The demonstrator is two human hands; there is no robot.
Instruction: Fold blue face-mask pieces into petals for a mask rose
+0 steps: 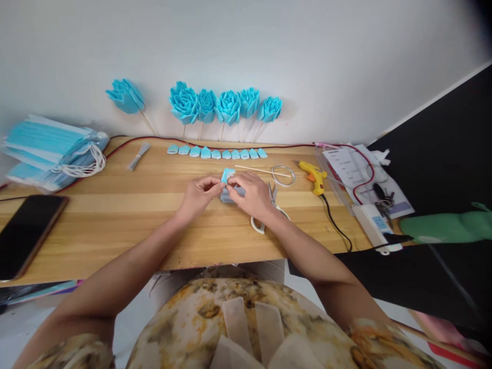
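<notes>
Between my two hands, a small folded piece of blue fabric (pixel 228 175) with a pale side is pinched at its lower end. My left hand (pixel 202 193) is closed, thumb and forefinger on its left edge. From the other side, my right hand (pixel 250 193) grips it with bent fingers. Under my fingers lies a greyish flat stack (pixel 227 197), partly hidden. White-handled scissors (pixel 258 225) lie beneath my right wrist, partly covered. Behind my hands runs a row of folded blue petals (pixel 216 154) on the wooden table (pixel 126 220).
Several blue fabric flowers (pixel 228 107) on sticks lean against the wall. Blue face masks (pixel 46 148) and a phone (pixel 28 236) are at left. A thin stick (pixel 261 170), a wire coil (pixel 283 175), a yellow glue gun (pixel 315 177) and a power strip (pixel 374 225) lie right.
</notes>
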